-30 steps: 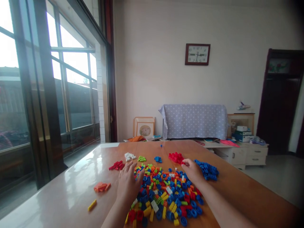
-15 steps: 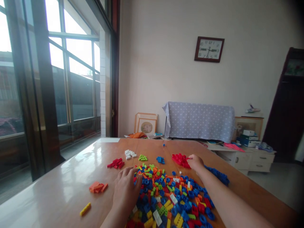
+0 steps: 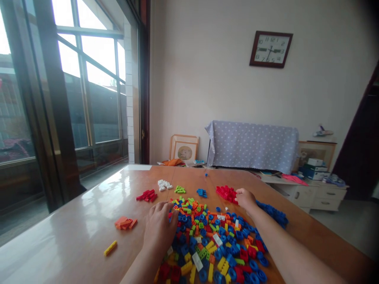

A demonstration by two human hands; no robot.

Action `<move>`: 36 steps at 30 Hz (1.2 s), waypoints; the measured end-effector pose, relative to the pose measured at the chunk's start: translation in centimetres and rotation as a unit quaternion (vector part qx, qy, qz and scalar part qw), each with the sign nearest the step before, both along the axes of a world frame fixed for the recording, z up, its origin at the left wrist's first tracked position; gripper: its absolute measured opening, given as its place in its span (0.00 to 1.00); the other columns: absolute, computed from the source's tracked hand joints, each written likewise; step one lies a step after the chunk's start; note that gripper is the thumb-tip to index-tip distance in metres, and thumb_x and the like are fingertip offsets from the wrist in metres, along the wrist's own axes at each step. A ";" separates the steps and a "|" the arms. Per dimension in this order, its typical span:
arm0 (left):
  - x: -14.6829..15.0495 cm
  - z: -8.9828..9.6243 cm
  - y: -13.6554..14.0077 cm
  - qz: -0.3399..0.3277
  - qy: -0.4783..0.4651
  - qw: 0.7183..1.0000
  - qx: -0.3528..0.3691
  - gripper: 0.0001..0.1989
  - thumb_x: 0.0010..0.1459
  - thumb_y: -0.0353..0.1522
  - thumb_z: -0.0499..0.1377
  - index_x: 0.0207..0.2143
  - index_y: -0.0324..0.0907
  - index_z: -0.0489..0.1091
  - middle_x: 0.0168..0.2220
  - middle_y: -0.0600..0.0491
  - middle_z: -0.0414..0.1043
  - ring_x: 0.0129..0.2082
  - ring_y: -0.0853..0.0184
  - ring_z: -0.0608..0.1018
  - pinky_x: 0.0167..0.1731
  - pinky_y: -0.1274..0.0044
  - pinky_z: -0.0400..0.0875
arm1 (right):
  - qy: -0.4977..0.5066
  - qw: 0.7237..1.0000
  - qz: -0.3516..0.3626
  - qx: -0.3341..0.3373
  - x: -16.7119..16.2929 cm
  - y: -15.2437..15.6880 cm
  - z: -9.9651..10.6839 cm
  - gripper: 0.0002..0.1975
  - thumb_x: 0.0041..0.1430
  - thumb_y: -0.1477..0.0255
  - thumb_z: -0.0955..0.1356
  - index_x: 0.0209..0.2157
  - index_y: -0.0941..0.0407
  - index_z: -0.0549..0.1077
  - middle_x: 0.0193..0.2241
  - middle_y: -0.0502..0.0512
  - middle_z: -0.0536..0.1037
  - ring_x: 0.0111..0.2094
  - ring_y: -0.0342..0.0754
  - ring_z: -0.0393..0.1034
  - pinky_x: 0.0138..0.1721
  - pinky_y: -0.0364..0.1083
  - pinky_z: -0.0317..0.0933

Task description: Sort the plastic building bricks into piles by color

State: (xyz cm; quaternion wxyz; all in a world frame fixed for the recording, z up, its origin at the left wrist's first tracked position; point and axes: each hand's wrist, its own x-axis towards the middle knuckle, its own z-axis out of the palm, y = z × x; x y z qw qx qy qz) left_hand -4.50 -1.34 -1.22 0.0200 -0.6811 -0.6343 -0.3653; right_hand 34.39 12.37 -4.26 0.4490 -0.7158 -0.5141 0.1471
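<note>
A large mixed pile of toy bricks [image 3: 219, 239] in blue, yellow, orange, green, red and white spreads over the table in front of me. At its left edge rests my left hand [image 3: 161, 221], fingers loosely curved and thumb apart, with no brick visible in it. My right hand [image 3: 245, 198] reaches over to the heap of red bricks [image 3: 226, 193]. Its fingers are closed at that heap's right side; what they pinch is hidden. Beneath and beyond my right forearm lies a heap of blue pieces [image 3: 274, 214].
Small sorted groups stand around the pile: dark red bricks [image 3: 146, 195], white bricks [image 3: 164, 185], green bricks [image 3: 180, 189], blue bricks [image 3: 201, 193] and orange bricks [image 3: 126, 223]. One yellow brick [image 3: 110, 248] lies at the left. A cloth-covered object [image 3: 253, 144] stands beyond the table [image 3: 74, 236].
The view has tipped slightly downward, so everything sits a little differently in the frame. Both hands stay at nearly the same places, the right one still at the red heap.
</note>
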 end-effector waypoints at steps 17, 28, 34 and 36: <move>0.9 0.1 -0.7 -0.071 0.040 0.991 -0.108 0.15 0.66 0.41 0.55 0.50 0.50 0.75 0.49 0.50 0.76 0.51 0.58 0.74 0.49 0.70 0.66 | -0.042 0.963 0.265 0.024 -8.5 -8.3 2.4 0.10 0.55 0.68 0.68 0.35 0.55 0.80 0.33 0.53 0.82 0.37 0.50 0.74 0.39 0.45 0.64; 1.0 -0.4 -0.7 -0.097 0.060 0.987 -0.117 0.13 0.64 0.40 0.56 0.47 0.52 0.76 0.51 0.51 0.75 0.52 0.56 0.73 0.50 0.68 0.64 | -0.178 0.935 0.300 -0.069 -6.5 -10.4 4.1 0.07 0.56 0.71 0.68 0.33 0.55 0.79 0.31 0.51 0.81 0.32 0.46 0.72 0.31 0.42 0.57; 1.0 -0.4 -0.5 -0.105 0.061 0.985 -0.122 0.13 0.64 0.39 0.57 0.48 0.51 0.77 0.52 0.50 0.74 0.53 0.57 0.73 0.51 0.69 0.65 | -0.208 0.903 0.350 -0.136 -6.4 -11.4 4.8 0.09 0.57 0.64 0.70 0.30 0.56 0.77 0.27 0.49 0.79 0.29 0.44 0.69 0.28 0.40 0.53; 0.9 -0.5 -0.4 -0.104 0.060 0.985 -0.120 0.14 0.64 0.40 0.57 0.48 0.51 0.76 0.52 0.50 0.74 0.53 0.57 0.73 0.51 0.69 0.65 | -0.218 0.895 0.358 -0.154 -7.0 -11.8 5.1 0.12 0.55 0.61 0.73 0.29 0.56 0.76 0.26 0.48 0.77 0.27 0.43 0.68 0.27 0.40 0.52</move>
